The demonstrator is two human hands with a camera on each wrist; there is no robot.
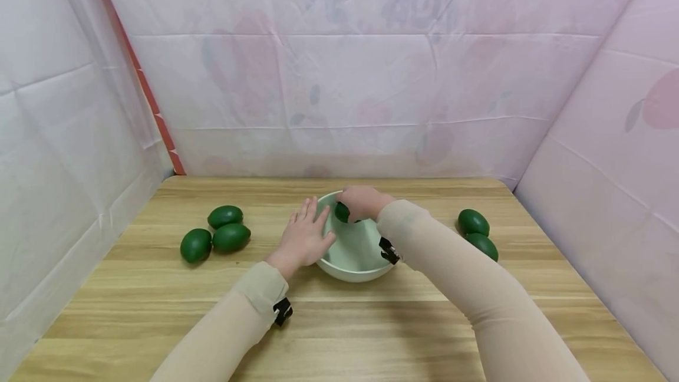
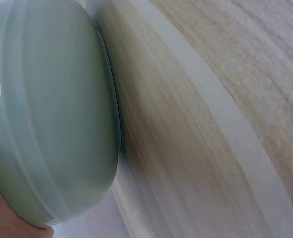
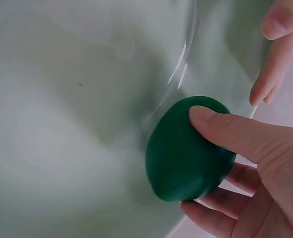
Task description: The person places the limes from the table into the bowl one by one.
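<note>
A pale green bowl (image 1: 354, 250) stands in the middle of the wooden table (image 1: 339, 323). My right hand (image 1: 362, 201) reaches over its far rim and grips a dark green avocado (image 1: 342, 212) inside the bowl. In the right wrist view the thumb lies across the avocado (image 3: 183, 153) and fingers curl under it, just above the bowl's inner wall (image 3: 62, 124). My left hand (image 1: 305, 237) rests flat with straight fingers against the bowl's left side. The left wrist view shows the bowl's outer wall (image 2: 52, 119) close up.
Three avocados (image 1: 217, 233) lie in a group on the table's left. Two more avocados (image 1: 477, 230) lie on the right, near my right forearm. Pink sheeting walls (image 1: 339, 63) enclose the table at the back and on both sides.
</note>
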